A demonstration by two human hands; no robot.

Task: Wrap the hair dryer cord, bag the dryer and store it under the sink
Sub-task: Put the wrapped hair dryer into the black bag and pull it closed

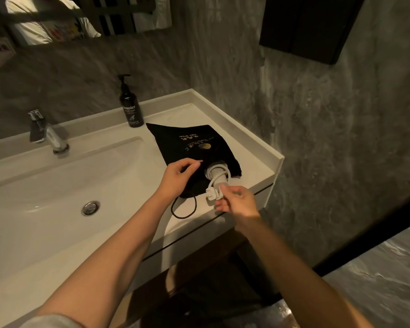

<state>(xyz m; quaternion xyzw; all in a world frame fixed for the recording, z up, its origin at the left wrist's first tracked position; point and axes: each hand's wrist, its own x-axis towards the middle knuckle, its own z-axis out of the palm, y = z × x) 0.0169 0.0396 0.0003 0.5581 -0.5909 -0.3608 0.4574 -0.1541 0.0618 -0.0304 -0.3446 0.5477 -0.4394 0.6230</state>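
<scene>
While both forearms reach in from 6 o'clock, the white sink counter (258, 147) carries a black drawstring bag (189, 143) lying flat at about 1 o'clock from the basin drain (90, 207). Hair dryer handle (219, 177), wrapped in white cord (213, 183), protrudes from the bag mouth toward 5 o'clock. Left hand (178, 176) pinches the bag's edge, fingers curled. Right hand (238, 201) grips the cord end beside the plug (211, 194). Soap bottle (130, 105) stands at 11 o'clock from the bag.
</scene>
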